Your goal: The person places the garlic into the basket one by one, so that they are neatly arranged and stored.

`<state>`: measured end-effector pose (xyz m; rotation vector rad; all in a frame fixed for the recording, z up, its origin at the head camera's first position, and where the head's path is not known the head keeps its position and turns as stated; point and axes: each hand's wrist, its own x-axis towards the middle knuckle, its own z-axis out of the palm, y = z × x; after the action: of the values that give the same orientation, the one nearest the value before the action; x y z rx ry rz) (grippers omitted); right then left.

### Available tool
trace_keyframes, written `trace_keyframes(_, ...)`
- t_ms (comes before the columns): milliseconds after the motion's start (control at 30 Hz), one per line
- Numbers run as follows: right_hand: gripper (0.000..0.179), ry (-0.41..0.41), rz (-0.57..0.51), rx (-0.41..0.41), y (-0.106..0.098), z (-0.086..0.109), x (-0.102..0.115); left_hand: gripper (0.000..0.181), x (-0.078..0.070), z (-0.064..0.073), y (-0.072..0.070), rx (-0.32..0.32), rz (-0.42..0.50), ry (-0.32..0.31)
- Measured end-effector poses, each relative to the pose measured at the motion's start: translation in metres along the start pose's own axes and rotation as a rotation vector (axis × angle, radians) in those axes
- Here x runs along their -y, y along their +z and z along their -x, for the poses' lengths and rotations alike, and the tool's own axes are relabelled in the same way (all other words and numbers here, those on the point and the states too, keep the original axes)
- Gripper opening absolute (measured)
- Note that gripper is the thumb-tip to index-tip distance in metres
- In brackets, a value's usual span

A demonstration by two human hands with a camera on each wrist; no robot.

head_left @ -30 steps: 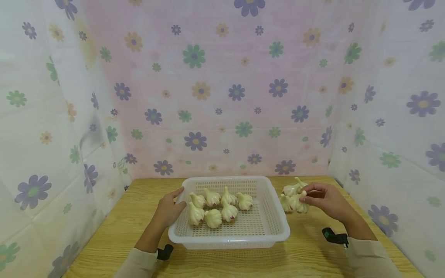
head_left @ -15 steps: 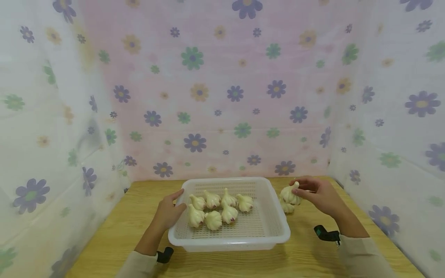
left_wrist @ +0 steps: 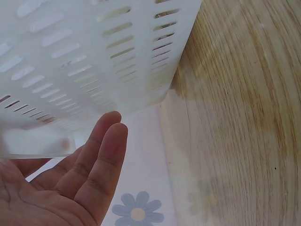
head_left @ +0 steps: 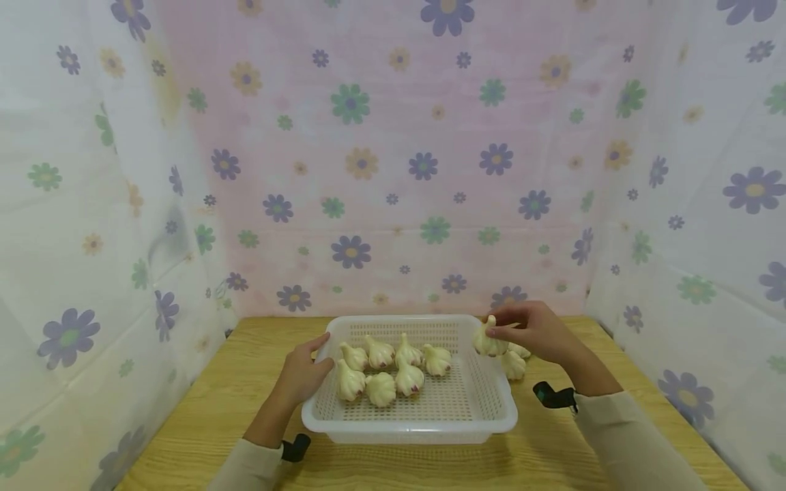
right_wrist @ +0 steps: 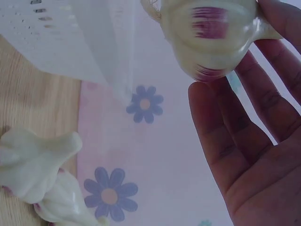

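A white slotted plastic basket (head_left: 408, 427) stands on the table with several pale garlic bulbs (head_left: 381, 390) gathered in its left half. My left hand (head_left: 301, 374) holds the basket's left rim; in the left wrist view its fingers (left_wrist: 106, 155) lie along the outside of the slotted wall, the thumb mostly hidden. Pinched in my right hand (head_left: 540, 331) is another garlic bulb (head_left: 488, 341), raised over the basket's right rim. Purple streaks mark this bulb's underside in the right wrist view. Loose garlic bulbs (head_left: 513, 366) lie on the table beyond the basket's right side, partly hidden by that hand.
The wood-grain table (head_left: 202, 409) is enclosed by flower-print cloth (head_left: 393, 204) at the back and both sides. Black wrist-worn devices (head_left: 552, 395) sit at both cuffs. In the right wrist view, two loose bulbs (right_wrist: 35, 162) touch each other on the table.
My right hand has lifted one garlic bulb from the loose group and carried it left, to the basket's right rim. The left hand has stayed on the basket.
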<state>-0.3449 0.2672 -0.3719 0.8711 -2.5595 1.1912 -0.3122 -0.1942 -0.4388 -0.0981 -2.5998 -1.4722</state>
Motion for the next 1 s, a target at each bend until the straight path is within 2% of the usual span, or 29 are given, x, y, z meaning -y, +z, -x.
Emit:
trace_keyframes(333,0.022,-0.034,0.033,0.116,0.020,-0.024,0.006,0.065,0.000,0.001,0.000,0.004,-0.014,-0.018)
trace_keyframes(500,0.024,-0.001,0.014,0.132,0.028,-0.031,0.014,0.065,-0.001,0.000,-0.001,0.001,-0.026,-0.010)
trace_keyframes(600,0.024,0.015,-0.002,0.168,0.033,-0.037,0.018,0.065,0.000,-0.001,-0.001,0.002,-0.030,-0.009)
trace_keyframes(800,0.023,-0.020,-0.027,0.233,0.043,-0.049,0.020,0.065,0.003,-0.002,0.000,0.011,-0.013,-0.010)
trace_keyframes(1000,0.024,0.020,-0.053,0.314,0.054,-0.056,0.020,0.065,0.002,-0.001,-0.001,0.010,-0.012,-0.007)
